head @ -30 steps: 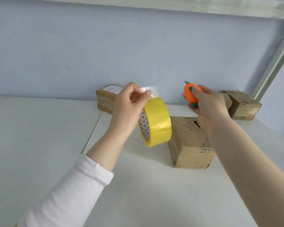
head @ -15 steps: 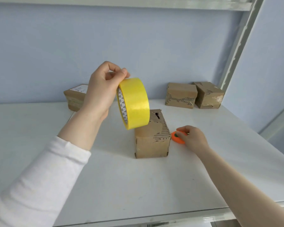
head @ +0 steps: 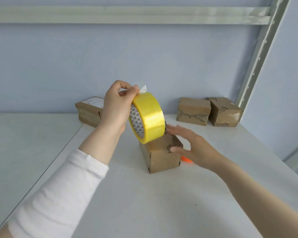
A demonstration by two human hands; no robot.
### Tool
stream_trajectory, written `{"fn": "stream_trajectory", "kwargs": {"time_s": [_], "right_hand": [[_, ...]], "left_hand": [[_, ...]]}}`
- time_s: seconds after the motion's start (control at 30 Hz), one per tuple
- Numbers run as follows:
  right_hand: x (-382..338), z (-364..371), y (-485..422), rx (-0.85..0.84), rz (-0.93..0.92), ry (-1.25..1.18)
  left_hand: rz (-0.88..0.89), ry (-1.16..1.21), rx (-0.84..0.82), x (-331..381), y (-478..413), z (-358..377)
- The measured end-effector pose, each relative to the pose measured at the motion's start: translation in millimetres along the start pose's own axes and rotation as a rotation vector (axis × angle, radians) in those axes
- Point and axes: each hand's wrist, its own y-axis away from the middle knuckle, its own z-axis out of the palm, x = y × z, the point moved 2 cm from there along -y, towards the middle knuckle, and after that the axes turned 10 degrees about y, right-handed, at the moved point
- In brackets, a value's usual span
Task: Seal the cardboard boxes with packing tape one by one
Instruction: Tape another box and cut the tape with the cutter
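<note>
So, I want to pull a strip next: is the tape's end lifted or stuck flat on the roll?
Lifted: a clear tab stands off the yellow tape roll, at the fingertips of the left hand.

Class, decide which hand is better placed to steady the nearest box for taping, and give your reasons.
Right. The right hand is open, its fingers at the nearest box; the left hand grips the yellow tape roll above it.

Nothing legible: the white label (head: 93, 102) on the flat box (head: 87, 115) bears print too small to read.
</note>
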Motion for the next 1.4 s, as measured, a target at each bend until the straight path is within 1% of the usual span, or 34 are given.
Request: {"fn": "stream_trajectory", "kwargs": {"time_s": [0.13,0.27,0.33,0.4,0.47,0.53,0.63,0.7,0.8,0.87,0.93,1.0,1.03,1.1,1.17,1.23,1.3,1.4], "right_hand": [[-30,-5,-7,0.083,-0.028,-0.218],[-35,1,-14,0.159,0.049,-0.41],[-29,2,-15,0.165,0.074,-0.455],[-22,5,-14,0.105,0.08,-0.49],[-19,11,-13,0.002,0.075,-0.443],[-18,13,-13,0.004,0.083,-0.394],[-23,5,-17,0.156,0.105,-0.461],[-30,-4,-18,0.256,0.116,-0.534],[-36,-12,-22,0.314,0.188,-0.564],[-35,-14,-23,0.304,0.226,-0.555],[-31,-13,-16,0.245,0.201,-0.59],[-26,-10,-7,0.178,0.173,-0.593],[-24,-9,-4,0.177,0.178,-0.593],[-25,-10,-4,0.244,0.215,-0.592],[-34,-19,-13,0.361,0.24,-0.557],[-46,-31,-24,0.438,0.263,-0.523],[-54,-38,-33,0.44,0.363,-0.536],[-58,-39,-41,0.361,0.525,-0.509]], "left_hand": [[-0.072,0.075,-0.005,-6,1,19],[-0.234,0.056,-0.011,-17,-4,35],[-0.321,0.042,-0.05,-23,-8,36],[-0.329,0.017,-0.1,-27,-12,36],[-0.299,-0.022,-0.141,-28,-17,38],[-0.261,-0.048,-0.168,-29,-23,41],[-0.162,-0.142,-0.204,-32,-33,41],[-0.142,-0.169,-0.21,-37,-38,38],[-0.118,-0.163,-0.196,-43,-46,37],[-0.149,-0.179,-0.246,-49,-47,38],[-0.203,-0.182,-0.305,-58,-46,38],[-0.237,-0.169,-0.32,-66,-46,38],[-0.245,-0.155,-0.31,-69,-48,38],[-0.243,-0.144,-0.287,-72,-52,41],[-0.233,-0.176,-0.296,-75,-54,47],[-0.26,-0.182,-0.294,-80,-54,49],[-0.295,-0.167,-0.271,-87,-57,46],[-0.367,-0.174,-0.298,-98,-59,37]]}}
